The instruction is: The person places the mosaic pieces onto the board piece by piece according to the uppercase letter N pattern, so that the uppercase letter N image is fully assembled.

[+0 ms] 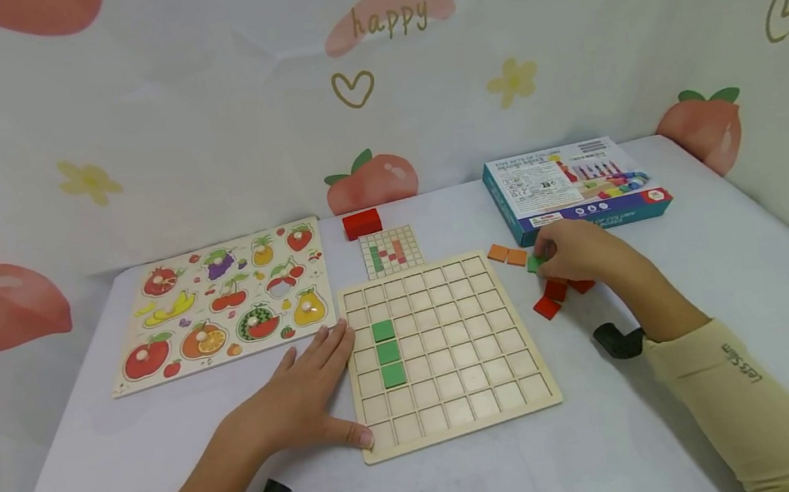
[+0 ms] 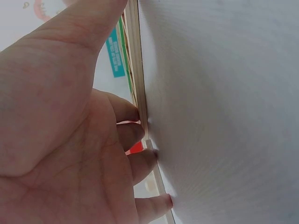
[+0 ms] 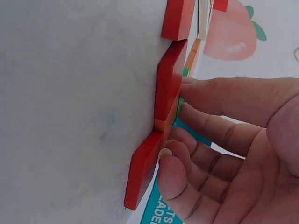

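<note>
A wooden grid board lies in the middle of the table, with three green square tiles in a column near its left side. My left hand rests at the board's left edge, fingers stretched and thumb spread, with thumb and fingertips against the rim. To the right of the board, my right hand reaches into loose tiles with bent fingers. Its thumb and index finger pinch a green tile, partly hidden by them. Red tiles lie close to the fingertips, and orange tiles sit by the board's corner.
A small pattern card and a red block lie behind the board. To the left is a fruit puzzle board, near my left fingertips. A teal-sided box stands behind my right hand.
</note>
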A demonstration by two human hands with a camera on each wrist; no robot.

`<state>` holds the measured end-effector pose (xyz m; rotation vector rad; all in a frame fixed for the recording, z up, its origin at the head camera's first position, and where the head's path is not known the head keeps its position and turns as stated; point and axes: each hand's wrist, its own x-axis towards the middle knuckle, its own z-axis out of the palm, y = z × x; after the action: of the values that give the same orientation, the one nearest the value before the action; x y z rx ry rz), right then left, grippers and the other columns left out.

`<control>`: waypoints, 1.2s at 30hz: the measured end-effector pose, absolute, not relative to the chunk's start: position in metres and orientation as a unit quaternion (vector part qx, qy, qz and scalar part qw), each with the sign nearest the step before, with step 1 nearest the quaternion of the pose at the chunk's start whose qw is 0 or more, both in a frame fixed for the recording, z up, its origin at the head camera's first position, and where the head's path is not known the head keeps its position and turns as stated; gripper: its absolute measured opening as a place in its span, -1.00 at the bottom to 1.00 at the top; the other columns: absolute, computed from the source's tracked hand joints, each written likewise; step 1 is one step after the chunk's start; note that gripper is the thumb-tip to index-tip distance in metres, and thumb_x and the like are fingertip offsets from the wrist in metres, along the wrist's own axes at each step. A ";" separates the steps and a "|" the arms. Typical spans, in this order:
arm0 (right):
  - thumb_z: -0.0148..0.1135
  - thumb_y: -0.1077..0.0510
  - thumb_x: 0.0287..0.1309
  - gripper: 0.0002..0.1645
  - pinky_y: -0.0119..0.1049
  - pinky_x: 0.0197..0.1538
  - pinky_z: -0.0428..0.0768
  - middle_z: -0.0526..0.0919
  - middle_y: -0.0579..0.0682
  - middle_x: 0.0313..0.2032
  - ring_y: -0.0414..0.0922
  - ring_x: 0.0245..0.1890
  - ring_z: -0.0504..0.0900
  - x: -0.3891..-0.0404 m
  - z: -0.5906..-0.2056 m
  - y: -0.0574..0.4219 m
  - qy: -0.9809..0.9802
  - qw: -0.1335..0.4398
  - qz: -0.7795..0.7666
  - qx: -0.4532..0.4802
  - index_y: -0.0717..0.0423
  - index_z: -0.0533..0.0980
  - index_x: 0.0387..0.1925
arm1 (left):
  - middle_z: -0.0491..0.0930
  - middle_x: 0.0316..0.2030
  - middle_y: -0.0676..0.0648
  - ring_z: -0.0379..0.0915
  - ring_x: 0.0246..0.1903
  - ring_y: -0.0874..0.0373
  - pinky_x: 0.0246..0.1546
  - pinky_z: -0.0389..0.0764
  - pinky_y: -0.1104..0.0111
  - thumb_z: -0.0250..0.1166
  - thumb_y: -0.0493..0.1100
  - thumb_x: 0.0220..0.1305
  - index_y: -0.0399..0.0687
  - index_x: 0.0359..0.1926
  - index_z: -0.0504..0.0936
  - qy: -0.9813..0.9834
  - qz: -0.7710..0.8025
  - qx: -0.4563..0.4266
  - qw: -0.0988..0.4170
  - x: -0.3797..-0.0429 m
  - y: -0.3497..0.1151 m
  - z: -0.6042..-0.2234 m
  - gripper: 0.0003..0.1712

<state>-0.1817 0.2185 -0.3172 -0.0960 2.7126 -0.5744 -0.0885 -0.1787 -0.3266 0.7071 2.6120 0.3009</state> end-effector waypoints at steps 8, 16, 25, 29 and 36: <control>0.44 0.22 0.11 -0.72 -0.05 -0.11 0.63 0.59 0.16 -0.23 0.10 -0.17 0.51 -0.180 -0.317 0.218 0.956 0.163 -0.238 -0.058 0.21 0.51 -0.21 | -0.18 0.58 -0.14 -0.34 0.54 -0.14 0.39 -0.17 -0.27 0.36 0.62 -0.20 -0.17 0.59 -0.09 0.938 0.110 0.251 0.211 -0.089 -0.178 -0.327 0.56; 0.35 0.17 0.26 -0.80 -0.21 -0.19 0.63 0.63 0.12 -0.22 0.02 -0.24 0.57 -0.178 -0.312 0.214 0.941 0.165 -0.292 -0.049 0.22 0.57 -0.17 | -0.20 0.58 -0.12 -0.35 0.54 -0.12 0.39 -0.17 -0.27 0.34 0.64 -0.20 -0.15 0.60 -0.11 0.938 0.108 0.252 0.212 -0.089 -0.180 -0.328 0.56; 0.35 0.18 0.28 -0.81 -0.23 -0.18 0.69 0.70 0.08 -0.28 -0.05 -0.33 0.68 -0.165 -0.300 0.201 0.901 0.192 -0.382 -0.072 0.23 0.60 -0.17 | -0.22 0.59 -0.09 -0.38 0.55 -0.09 0.40 -0.20 -0.25 0.34 0.64 -0.23 -0.12 0.60 -0.11 0.941 0.102 0.239 0.218 -0.088 -0.180 -0.330 0.57; 0.35 0.23 0.27 -0.84 -0.22 -0.18 0.71 0.72 0.07 -0.33 -0.02 -0.36 0.72 -0.154 -0.299 0.191 0.877 0.211 -0.422 -0.092 0.26 0.61 -0.20 | -0.22 0.59 -0.09 -0.37 0.55 -0.09 0.41 -0.19 -0.24 0.33 0.65 -0.21 -0.12 0.60 -0.12 0.940 0.101 0.245 0.214 -0.088 -0.180 -0.330 0.57; 0.36 0.29 0.24 -0.88 -0.24 -0.32 0.70 0.70 0.08 -0.41 -0.02 -0.42 0.70 -0.137 -0.307 0.171 0.829 0.249 -0.481 -0.139 0.31 0.59 -0.26 | -0.21 0.59 -0.13 -0.36 0.54 -0.12 0.39 -0.19 -0.27 0.34 0.63 -0.19 -0.15 0.60 -0.11 0.938 0.108 0.249 0.217 -0.089 -0.178 -0.328 0.56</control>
<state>-0.1369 0.1715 -0.3072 -0.3792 2.2588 -1.3107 -0.0895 -0.1781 -0.3281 0.6903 2.5968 0.2979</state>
